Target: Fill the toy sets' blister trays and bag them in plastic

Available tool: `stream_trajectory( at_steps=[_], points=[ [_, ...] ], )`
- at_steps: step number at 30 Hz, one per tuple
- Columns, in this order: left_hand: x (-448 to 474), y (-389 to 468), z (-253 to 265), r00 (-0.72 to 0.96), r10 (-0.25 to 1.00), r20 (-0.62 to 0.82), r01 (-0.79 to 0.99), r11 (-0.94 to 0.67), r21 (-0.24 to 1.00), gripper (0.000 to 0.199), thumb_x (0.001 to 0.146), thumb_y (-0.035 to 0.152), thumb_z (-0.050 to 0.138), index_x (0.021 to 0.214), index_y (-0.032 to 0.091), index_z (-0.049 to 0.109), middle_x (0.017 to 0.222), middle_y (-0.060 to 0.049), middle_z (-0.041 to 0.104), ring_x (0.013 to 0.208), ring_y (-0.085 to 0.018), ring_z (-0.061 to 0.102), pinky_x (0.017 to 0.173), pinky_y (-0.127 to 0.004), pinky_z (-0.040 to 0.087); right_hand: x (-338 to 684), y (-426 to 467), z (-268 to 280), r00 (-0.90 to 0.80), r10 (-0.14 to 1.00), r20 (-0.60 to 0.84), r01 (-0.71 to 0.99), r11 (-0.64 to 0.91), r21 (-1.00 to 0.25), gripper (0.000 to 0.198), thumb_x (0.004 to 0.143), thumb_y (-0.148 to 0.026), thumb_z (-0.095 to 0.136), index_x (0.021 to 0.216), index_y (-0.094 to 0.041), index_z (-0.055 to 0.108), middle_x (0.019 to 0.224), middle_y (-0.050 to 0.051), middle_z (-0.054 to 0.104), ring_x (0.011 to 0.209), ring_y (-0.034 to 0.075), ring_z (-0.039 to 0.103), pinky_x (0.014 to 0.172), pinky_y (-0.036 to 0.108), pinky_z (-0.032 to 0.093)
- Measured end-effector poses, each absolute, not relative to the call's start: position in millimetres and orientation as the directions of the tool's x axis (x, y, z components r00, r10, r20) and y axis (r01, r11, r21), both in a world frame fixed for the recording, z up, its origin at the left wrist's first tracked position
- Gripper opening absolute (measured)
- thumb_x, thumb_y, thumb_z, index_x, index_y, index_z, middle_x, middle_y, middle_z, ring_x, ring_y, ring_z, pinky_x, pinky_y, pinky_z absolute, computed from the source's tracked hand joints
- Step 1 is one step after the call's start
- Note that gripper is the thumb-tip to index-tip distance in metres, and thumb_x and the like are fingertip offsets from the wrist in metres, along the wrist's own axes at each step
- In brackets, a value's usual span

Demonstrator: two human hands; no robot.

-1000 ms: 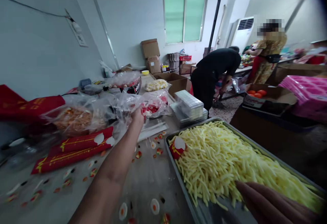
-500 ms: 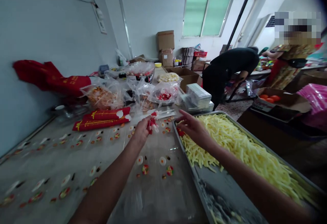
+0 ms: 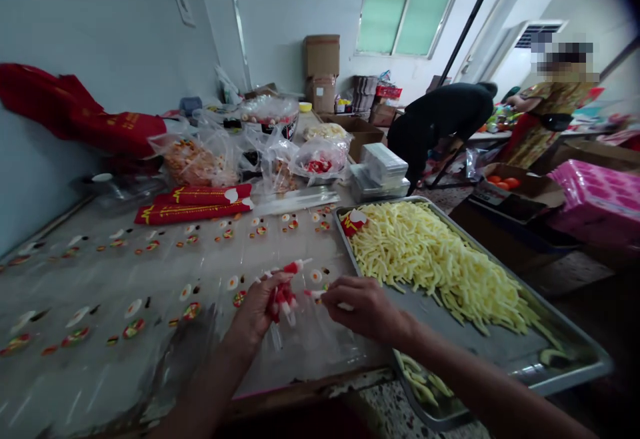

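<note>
My left hand (image 3: 255, 309) is closed around a bunch of small red-and-white pieces with thin white tips (image 3: 283, 300), over the near part of the table. Just to its right, my right hand (image 3: 365, 311) pinches one small red-and-white piece (image 3: 314, 293), its red end pointing left. Under both hands lies clear plastic film with rows of tiny pieces, among them white egg-like discs (image 3: 233, 283) and round red-and-green ones (image 3: 191, 311). To the right, a metal tray (image 3: 435, 305) holds a heap of pale yellow fry-shaped strips (image 3: 425, 252). A red fry carton (image 3: 354, 222) lies in its far left corner.
Flat red cartons (image 3: 195, 204) lie behind the rows. Farther back are plastic bags of small pieces (image 3: 200, 162) and stacked clear boxes (image 3: 383, 165). Pink packages (image 3: 597, 202) stand at right. A person in black (image 3: 440, 119) bends over; another person (image 3: 545, 115) stands beyond.
Both hands have come closer to me. My right hand, earlier spread above the tray's far left corner, is now over the table beside my left, pinching a small piece. The view has shifted.
</note>
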State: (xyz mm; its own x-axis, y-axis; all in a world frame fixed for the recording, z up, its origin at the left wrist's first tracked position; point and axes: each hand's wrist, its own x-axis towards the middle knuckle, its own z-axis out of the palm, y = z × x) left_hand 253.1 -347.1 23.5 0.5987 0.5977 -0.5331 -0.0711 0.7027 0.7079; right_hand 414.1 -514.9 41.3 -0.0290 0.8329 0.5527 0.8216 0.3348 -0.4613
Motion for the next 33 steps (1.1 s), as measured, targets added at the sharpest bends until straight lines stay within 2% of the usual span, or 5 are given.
stream_trajectory(
  at_steps=[5, 11, 23, 28, 33],
  points=[
    [265.7, -311.6, 36.7, 0.616, 0.56, -0.555, -0.002, 0.705, 0.709, 0.027, 0.063, 0.021, 0.078, 0.089, 0.018, 0.08, 0.051, 0.004, 0.053, 0.035, -0.007, 0.042, 0.034, -0.02, 0.039, 491.2, -481.2, 42.8, 0.352, 0.8, 0.486, 0.839, -0.04, -0.543, 0.013, 0.088, -0.02, 0.064, 0.08, -0.018, 0.074, 0.075, 0.003, 0.072, 0.066, 0.014, 0.064, 0.063, 0.024, 0.046],
    [289.0, -268.5, 54.0, 0.69, 0.558, -0.462, -0.02, 0.652, 0.758, 0.032, 0.069, 0.027, 0.08, 0.099, 0.017, 0.08, 0.045, 0.006, 0.046, 0.034, -0.004, 0.035, 0.037, -0.018, 0.037, 564.1, -373.8, 30.2, 0.452, 0.835, 0.314, 0.887, -0.383, -0.259, 0.017, 0.088, -0.027, 0.065, 0.084, -0.019, 0.08, 0.084, 0.006, 0.076, 0.074, 0.018, 0.066, 0.068, 0.027, 0.04],
    [298.5, -244.8, 49.5, 0.663, 0.567, -0.489, -0.034, 0.675, 0.737, 0.038, 0.064, 0.019, 0.08, 0.101, 0.011, 0.079, 0.047, 0.003, 0.055, 0.038, -0.011, 0.051, 0.039, -0.022, 0.043, 554.6, -352.9, 4.3, 0.31, 0.948, 0.071, 0.918, -0.318, 0.236, 0.024, 0.094, -0.019, 0.056, 0.099, -0.019, 0.079, 0.115, 0.015, 0.067, 0.107, 0.029, 0.055, 0.087, 0.037, 0.04],
    [301.9, -242.4, 46.3, 0.671, 0.545, -0.502, -0.005, 0.68, 0.733, 0.034, 0.069, 0.018, 0.076, 0.101, 0.01, 0.078, 0.047, 0.001, 0.054, 0.037, -0.012, 0.052, 0.039, -0.022, 0.045, 570.4, -354.9, 15.0, 0.39, 0.918, 0.07, 0.919, -0.384, -0.086, 0.026, 0.094, -0.024, 0.056, 0.098, -0.019, 0.082, 0.099, 0.01, 0.07, 0.088, 0.022, 0.06, 0.079, 0.032, 0.043],
    [301.3, -243.1, 39.4, 0.668, 0.526, -0.526, -0.048, 0.736, 0.675, 0.026, 0.071, 0.015, 0.073, 0.097, 0.011, 0.078, 0.047, 0.004, 0.052, 0.033, -0.007, 0.041, 0.045, -0.025, 0.052, 535.9, -355.1, 29.6, 0.503, 0.859, 0.099, 0.519, -0.208, -0.829, 0.04, 0.089, -0.046, 0.067, 0.113, -0.015, 0.077, 0.08, 0.003, 0.072, 0.071, 0.017, 0.062, 0.066, 0.028, 0.044]
  ],
)
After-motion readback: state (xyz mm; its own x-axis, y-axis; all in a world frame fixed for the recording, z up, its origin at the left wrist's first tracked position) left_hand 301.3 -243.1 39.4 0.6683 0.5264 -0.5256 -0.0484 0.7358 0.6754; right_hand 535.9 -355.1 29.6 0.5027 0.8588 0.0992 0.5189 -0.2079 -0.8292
